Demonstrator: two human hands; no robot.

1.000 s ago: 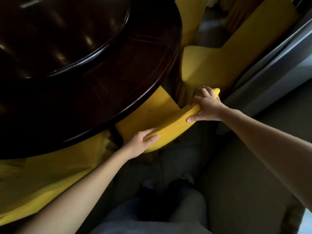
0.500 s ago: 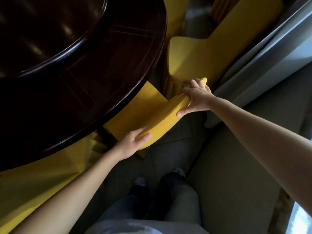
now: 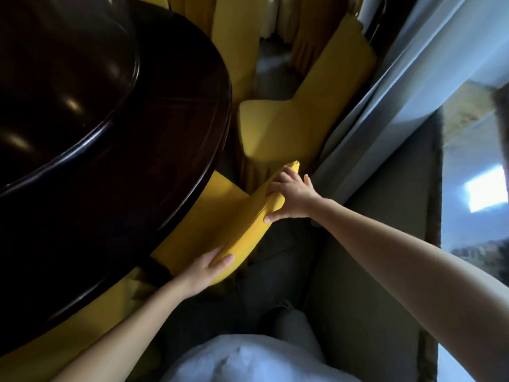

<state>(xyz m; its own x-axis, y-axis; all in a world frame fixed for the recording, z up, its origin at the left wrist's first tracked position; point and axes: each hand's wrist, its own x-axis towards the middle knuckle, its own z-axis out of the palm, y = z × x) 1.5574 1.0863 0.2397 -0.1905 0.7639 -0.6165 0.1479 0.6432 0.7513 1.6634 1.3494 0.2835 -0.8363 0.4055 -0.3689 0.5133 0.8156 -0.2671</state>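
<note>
The left hand [image 3: 205, 267] and right hand [image 3: 292, 197] each grip the top of the chair [image 3: 248, 231] back, fingers curled over and thumbs behind, set wide apart probably to steer it squarely, its seat tucked under the table [image 3: 179, 139] edge.

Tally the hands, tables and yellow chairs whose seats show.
Hands: 2, left hand and right hand
Tables: 1, table
Chairs: 2, held chair and next chair
Total: 5
Other yellow covers are too cut off to count.
</note>
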